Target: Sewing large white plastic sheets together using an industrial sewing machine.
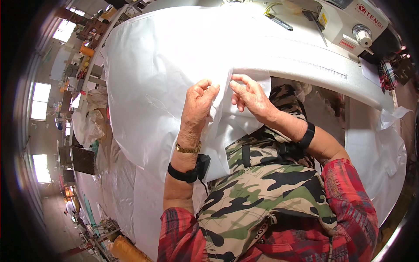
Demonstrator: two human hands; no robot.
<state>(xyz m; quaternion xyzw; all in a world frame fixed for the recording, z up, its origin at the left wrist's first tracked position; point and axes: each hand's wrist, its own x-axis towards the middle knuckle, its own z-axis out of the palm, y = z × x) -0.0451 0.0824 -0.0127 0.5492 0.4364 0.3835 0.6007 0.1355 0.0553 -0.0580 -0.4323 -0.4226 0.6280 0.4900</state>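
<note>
A large sheet of thin white fabric [144, 87] is draped over the table and hangs across my lap. A fold of it rises between my two hands. My left hand [197, 107] is closed, thumb against the curled fingers, pinching the fabric near this fold. To the right of the fold is my right hand [252, 98], its fingers bent but apart. Its index finger and thumb tips are close beside the fabric's edge, and I cannot make out whether they touch it. Glare washes out much of the upper fabric.
A sewing machine head [349, 26] with a dial stands at the upper right. Thread snips [279, 22] lie on the white tabletop [305, 56] beside it. More white fabric [375, 153] hangs at the right. Clear plastic sheeting [89, 126] and cluttered benches are on the left.
</note>
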